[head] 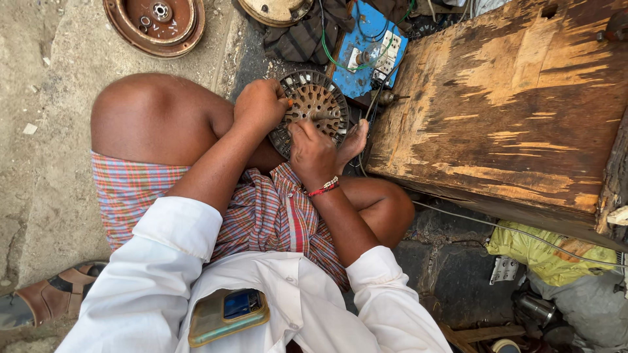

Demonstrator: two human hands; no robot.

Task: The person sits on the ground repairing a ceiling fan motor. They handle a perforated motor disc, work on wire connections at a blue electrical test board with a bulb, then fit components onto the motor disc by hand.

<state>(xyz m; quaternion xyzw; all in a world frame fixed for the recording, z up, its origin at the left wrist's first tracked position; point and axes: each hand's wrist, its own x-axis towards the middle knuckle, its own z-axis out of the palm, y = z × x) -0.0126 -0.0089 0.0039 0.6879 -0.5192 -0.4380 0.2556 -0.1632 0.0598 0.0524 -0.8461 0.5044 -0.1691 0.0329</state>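
The left hand [260,104] is curled tight on the upper left rim of a round perforated motor core [313,111]. The right hand [313,151] presses closed fingers on the core's lower face; whatever they pinch is hidden. The core stands tilted between the two hands, braced against one bare foot [353,142] (its lower edge covered). One wooden block [510,111] lies just right, one rusty round cover [156,25] is well apart.

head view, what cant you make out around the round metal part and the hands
- Round metal part, head view: lower left hidden by both hands.
- Left hand: what it pinches is too small to tell.
- Right hand: fingers' hold hidden by its own back.
- Rusty cover: cut by top edge.
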